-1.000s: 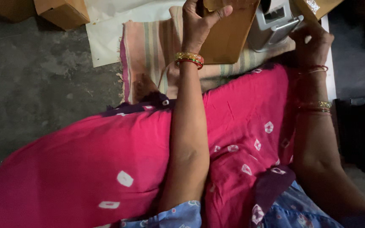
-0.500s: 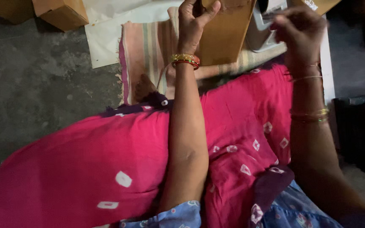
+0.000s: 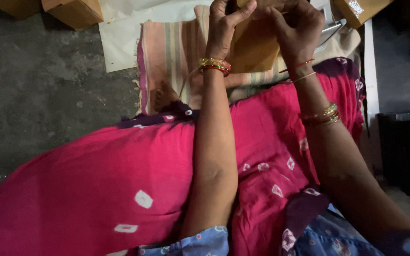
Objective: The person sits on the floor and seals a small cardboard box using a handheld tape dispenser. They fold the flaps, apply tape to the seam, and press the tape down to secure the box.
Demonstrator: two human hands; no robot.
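Sitting: you are on the floor [image 3: 34,95], grey concrete, legs stretched out under pink cloth [image 3: 119,180] with white dots.
Mat: a striped mat [image 3: 172,57] lies past your knees, a white sheet [image 3: 124,33] under it, likely to keep work off the bare concrete.
Boxes: brown boxes [image 3: 72,12] sit at the top left, another box [image 3: 361,9] at the top right, within reach.
Card: a flat brown card [image 3: 255,47] is held upright over the mat, between both hands, its top out of view.
Left hand [image 3: 224,28]: closed on the card's left edge, thumb out across its face, steadying it.
Right hand [image 3: 297,28]: fingers curled at the card's upper right; whether they pinch something small, you cannot tell.
Bangles [image 3: 214,65]: gold, red and green, on both wrists.
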